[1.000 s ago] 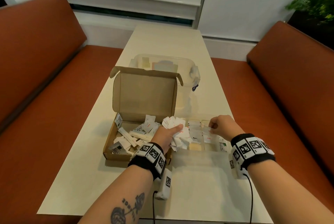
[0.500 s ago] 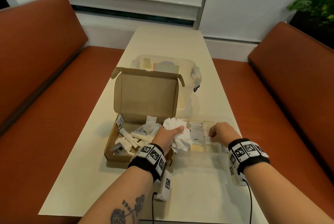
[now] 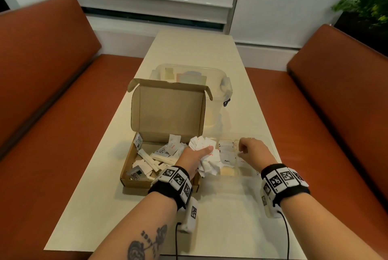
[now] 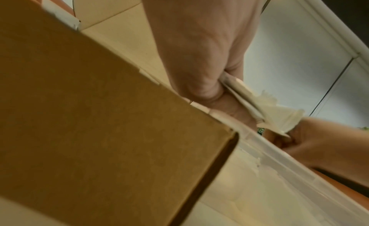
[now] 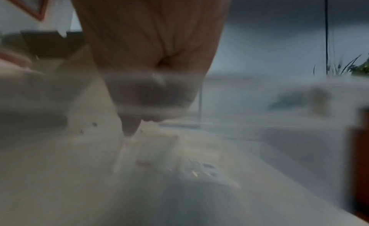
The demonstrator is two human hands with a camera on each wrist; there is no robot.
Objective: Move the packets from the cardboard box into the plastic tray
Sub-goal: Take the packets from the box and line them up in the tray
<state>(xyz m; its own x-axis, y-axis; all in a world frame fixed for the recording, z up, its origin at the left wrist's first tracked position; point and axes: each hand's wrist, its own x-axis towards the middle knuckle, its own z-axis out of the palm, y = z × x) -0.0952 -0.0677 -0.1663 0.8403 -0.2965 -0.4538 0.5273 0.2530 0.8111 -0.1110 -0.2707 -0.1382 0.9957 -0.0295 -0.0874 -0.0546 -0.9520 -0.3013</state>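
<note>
A bunch of white packets (image 3: 206, 157) was gripped in the left hand (image 3: 192, 157), fingers curled round it, at the right edge of the open cardboard box (image 3: 134, 180); more packets (image 3: 155, 159) lay loose inside the box. The clear plastic tray (image 3: 247, 177) just beside the box was hard to make out, its walls nearly invisible, with a few packets seen in its compartments. The right hand (image 3: 253, 152) was lowered into the tray with curled fingers; whether anything was pinched could not be told, the right wrist view being blurred. A lidded container (image 3: 225, 87) was half hidden behind the box lid.
</note>
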